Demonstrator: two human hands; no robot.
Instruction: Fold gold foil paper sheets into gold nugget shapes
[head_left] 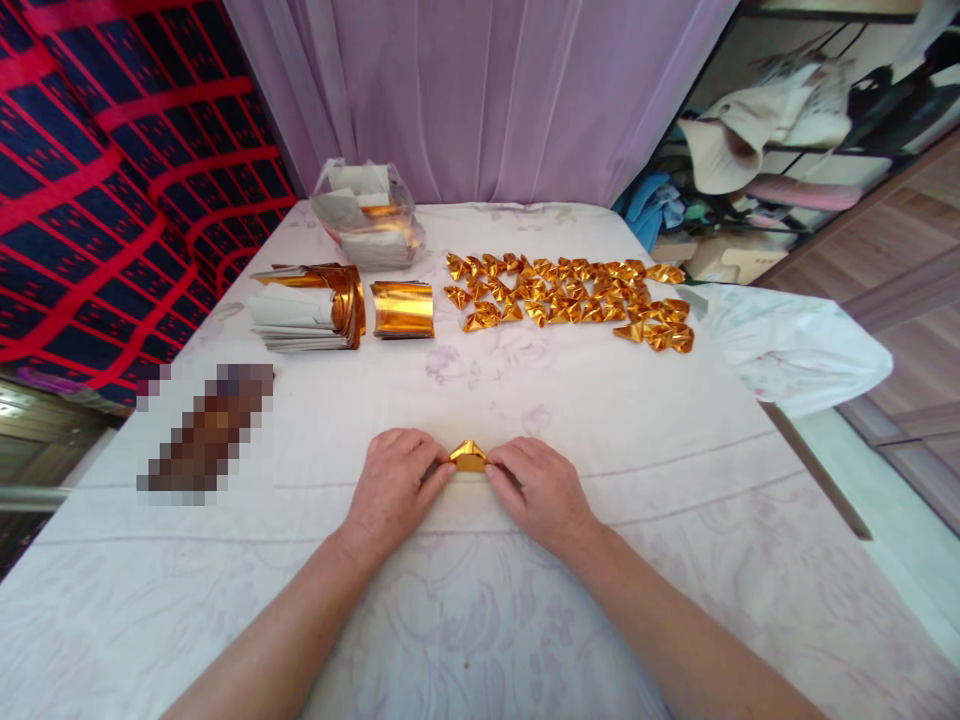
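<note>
A small folded piece of gold foil paper [469,457] lies on the white cloth-covered table [600,420], close to me. My left hand [394,485] pinches its left side and my right hand [536,485] pinches its right side; both press it against the cloth. Farther back, several finished gold folded pieces [570,295] lie in rows. To their left stands a curled stack of gold foil sheets [403,308] and a thicker bundle of gold and white sheets [311,310].
A clear plastic bag with paper and foil [371,215] sits at the back left. A blurred-out object [206,430] lies at the left. A white cloth [787,345] hangs off the right edge. Purple curtain behind, cluttered shelves at the right.
</note>
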